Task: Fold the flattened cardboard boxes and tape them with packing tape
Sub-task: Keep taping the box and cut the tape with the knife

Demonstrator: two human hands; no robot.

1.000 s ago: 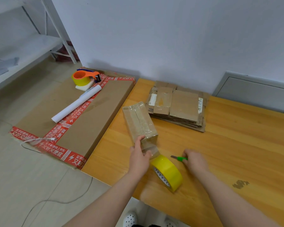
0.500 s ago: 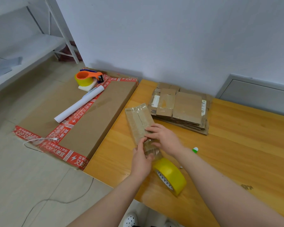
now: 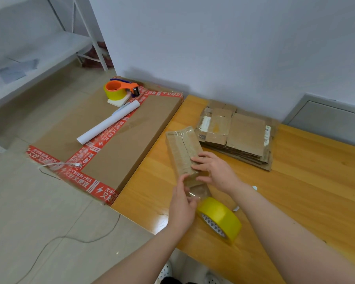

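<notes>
— What does the person wear?
— White clogs (image 3: 164, 272) pierced with round holes, a dark garment (image 3: 172, 281) between them. The left hand (image 3: 181, 206), right hand (image 3: 214, 171) and both forearms (image 3: 143, 253) are bare.

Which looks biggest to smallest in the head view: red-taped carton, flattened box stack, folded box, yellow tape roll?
1. red-taped carton
2. flattened box stack
3. folded box, yellow tape roll: alike; roll nearer, so unranked.
</notes>
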